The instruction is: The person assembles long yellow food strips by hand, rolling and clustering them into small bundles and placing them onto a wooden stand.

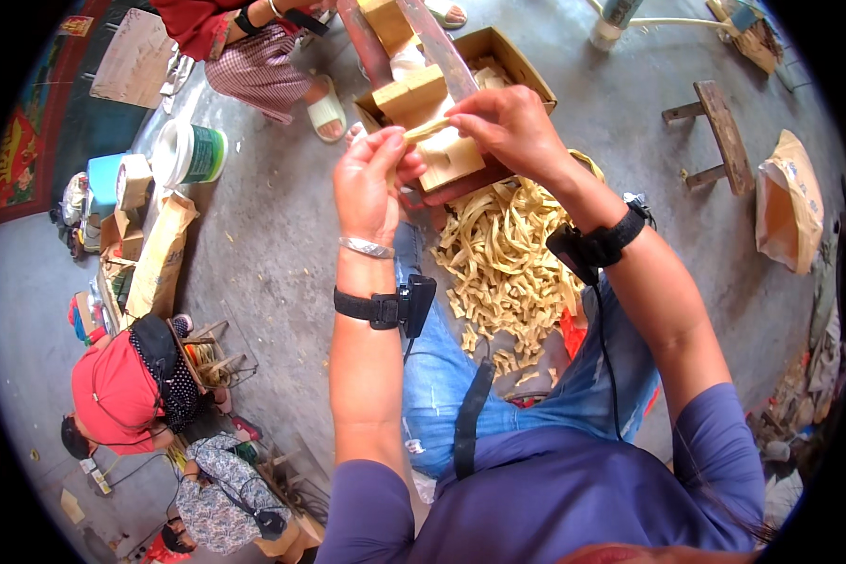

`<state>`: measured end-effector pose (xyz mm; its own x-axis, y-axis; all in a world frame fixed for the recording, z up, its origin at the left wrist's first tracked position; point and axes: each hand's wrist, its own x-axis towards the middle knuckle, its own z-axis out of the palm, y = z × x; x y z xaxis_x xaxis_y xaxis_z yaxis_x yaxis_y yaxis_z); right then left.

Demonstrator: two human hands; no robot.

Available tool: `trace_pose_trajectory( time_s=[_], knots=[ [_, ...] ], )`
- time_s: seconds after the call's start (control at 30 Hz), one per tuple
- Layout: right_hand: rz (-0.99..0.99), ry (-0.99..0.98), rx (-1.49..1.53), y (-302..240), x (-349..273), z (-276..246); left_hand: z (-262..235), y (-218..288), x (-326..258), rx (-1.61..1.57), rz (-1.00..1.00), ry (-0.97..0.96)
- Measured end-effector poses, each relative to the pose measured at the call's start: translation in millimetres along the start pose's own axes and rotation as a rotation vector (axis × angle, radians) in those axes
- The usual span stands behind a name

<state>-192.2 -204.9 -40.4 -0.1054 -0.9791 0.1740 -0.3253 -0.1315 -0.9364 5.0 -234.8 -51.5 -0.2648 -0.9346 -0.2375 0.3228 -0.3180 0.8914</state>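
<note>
My left hand (370, 183) and my right hand (515, 130) are raised over the near end of a narrow reddish bench (451, 64). Stretched between their fingertips is a thin pale-yellow strip (428, 130), each end pinched by one hand. Under the strip lies a pale wooden block (451, 162) with a notch. Farther along the bench sits a second yellow block (412, 94), and beyond it another block (385, 21). Below my right forearm, a big heap of yellowish strips (512, 249) spreads between my legs, curly at the top and shorter toward me.
An open cardboard box (522, 52) stands by the bench. Across from me sits a person in a red sleeve (190, 26). To the right are a wooden stool (721, 136) and a paper sack (788, 207); at left, a white-green bucket (190, 153) and two more people (117, 385).
</note>
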Motion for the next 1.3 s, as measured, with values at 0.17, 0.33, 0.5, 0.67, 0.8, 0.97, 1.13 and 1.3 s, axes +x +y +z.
trace_pose_trajectory(
  time_s=[0.17, 0.33, 0.5, 0.67, 0.8, 0.97, 1.13, 1.3],
  knots=[
    [-0.102, 0.012, -0.247, 19, -4, 9, 0, -5, -3, 0.166, 0.004, 0.031],
    [-0.065, 0.041, -0.077, 15, -8, -5, -5, 3, -23, -0.117, -0.107, -0.101],
    [-0.172, 0.029, 0.067, 5, -30, -41, 6, -6, -62, -0.081, -0.165, -0.179],
    [-0.173, -0.236, 0.251, -61, -81, -56, 30, -34, -111, 0.425, -0.213, -0.134],
    [-0.286, -0.423, 0.020, -114, -144, -70, 69, -17, -154, -0.203, -0.378, -0.312],
    [-0.302, -0.190, -0.132, -145, -219, -87, 100, -4, -198, -0.427, -0.272, -0.306],
    [-0.236, 0.008, -0.211, -143, -261, -97, 104, -9, -230, -0.474, -0.305, -0.342],
    [-0.245, -0.100, -0.196, -162, -294, -104, 120, -9, -259, -0.242, -0.371, -0.273]
  ],
)
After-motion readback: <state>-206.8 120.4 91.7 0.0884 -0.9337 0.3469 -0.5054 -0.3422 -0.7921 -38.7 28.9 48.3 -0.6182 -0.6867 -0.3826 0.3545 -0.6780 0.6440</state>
